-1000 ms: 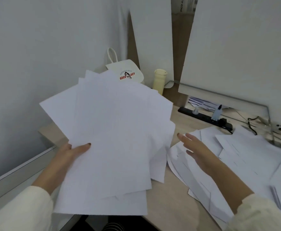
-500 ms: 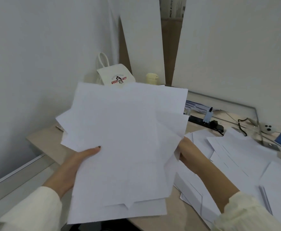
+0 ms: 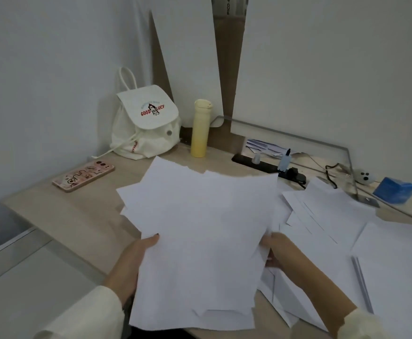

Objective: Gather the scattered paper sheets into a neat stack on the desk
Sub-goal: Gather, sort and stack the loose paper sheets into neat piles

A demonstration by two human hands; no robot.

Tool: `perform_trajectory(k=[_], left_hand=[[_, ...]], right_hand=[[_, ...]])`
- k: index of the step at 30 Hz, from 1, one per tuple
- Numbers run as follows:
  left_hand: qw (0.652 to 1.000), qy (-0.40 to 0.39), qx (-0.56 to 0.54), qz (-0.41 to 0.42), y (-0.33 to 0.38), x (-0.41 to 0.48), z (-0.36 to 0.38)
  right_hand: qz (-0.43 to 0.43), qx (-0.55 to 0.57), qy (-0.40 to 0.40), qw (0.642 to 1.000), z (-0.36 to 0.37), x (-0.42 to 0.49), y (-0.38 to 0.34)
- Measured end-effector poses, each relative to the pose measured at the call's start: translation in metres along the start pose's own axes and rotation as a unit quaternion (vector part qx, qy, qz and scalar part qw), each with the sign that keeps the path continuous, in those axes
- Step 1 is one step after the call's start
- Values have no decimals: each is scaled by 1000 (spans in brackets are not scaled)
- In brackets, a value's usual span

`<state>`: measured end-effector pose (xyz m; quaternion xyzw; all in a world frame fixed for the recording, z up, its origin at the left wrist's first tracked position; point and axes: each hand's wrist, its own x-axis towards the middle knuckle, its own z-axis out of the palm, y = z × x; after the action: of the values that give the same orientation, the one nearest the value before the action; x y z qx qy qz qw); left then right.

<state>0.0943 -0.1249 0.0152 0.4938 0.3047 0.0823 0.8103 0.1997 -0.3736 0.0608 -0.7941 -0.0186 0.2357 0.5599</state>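
A loose, uneven bundle of white paper sheets [image 3: 200,241] is held over the near part of the wooden desk [image 3: 77,216], its edges fanned out and not lined up. My left hand [image 3: 136,258] grips the bundle's left edge, thumb on top. My right hand [image 3: 278,250] holds the right edge, its fingers hidden under the paper. More scattered sheets [image 3: 322,216] lie overlapped on the desk to the right, and another pile of sheets [image 3: 400,265] sits at the far right edge.
A white backpack [image 3: 146,128] and a yellow bottle [image 3: 200,128] stand in the back corner. A pink phone [image 3: 83,176] lies at the left. A black power strip [image 3: 268,166], cables, a small white figure [image 3: 364,176] and a blue object [image 3: 395,190] line the back right.
The bundle has dropped lower toward the desk, uncovering the backpack, bottle and phone. My right hand, free a second ago, now holds the bundle's right edge.
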Motion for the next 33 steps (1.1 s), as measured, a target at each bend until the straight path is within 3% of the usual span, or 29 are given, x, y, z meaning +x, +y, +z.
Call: perform_trajectory(k=[3, 5, 6, 7, 9, 11, 12, 14, 16, 19, 22, 25, 28, 30, 33], left_hand=[[999, 20, 26, -28, 3, 4, -14], [996, -34, 48, -74, 3, -3, -21], [992, -63, 54, -91, 4, -6, -23], [990, -79, 57, -99, 6, -8, -26], [991, -87, 47, -90, 9, -5, -31], [993, -75, 38, -79, 13, -1, -31], [994, -64, 41, -76, 13, 2, -30], [995, -46, 63, -67, 11, 5, -24], [994, -22, 92, -51, 8, 7, -19], [991, 38, 121, -29, 4, 9, -18], [991, 82, 103, -15, 2, 10, -27], [995, 74, 62, -18, 1, 2, -33], [997, 25, 48, -46, 6, -7, -33], [998, -2, 22, -54, 11, -11, -33], [998, -33, -31, -39, 14, -15, -36]], right_hand=[[65, -117, -182, 974, -7, -15, 1], [85, -204, -274, 936, -17, -19, -3], [90, -242, -280, 925, -22, -18, -6], [89, -263, -249, 928, -27, -14, -9], [52, -279, -86, 955, -37, 4, -10], [-34, -328, 107, 938, -41, 23, -8], [-68, -344, 147, 925, -39, 31, -8], [-86, -345, 111, 928, -29, 45, -4], [-47, -362, 40, 930, -16, 58, 2], [-29, -427, -5, 904, -5, 62, 1], [28, -387, -80, 918, 2, 47, -7], [38, -295, -172, 939, 13, 22, -11], [35, -323, -245, 913, 19, 9, -15], [23, -342, -206, 917, 17, 13, -16], [14, -264, -54, 963, 8, 24, -17]])
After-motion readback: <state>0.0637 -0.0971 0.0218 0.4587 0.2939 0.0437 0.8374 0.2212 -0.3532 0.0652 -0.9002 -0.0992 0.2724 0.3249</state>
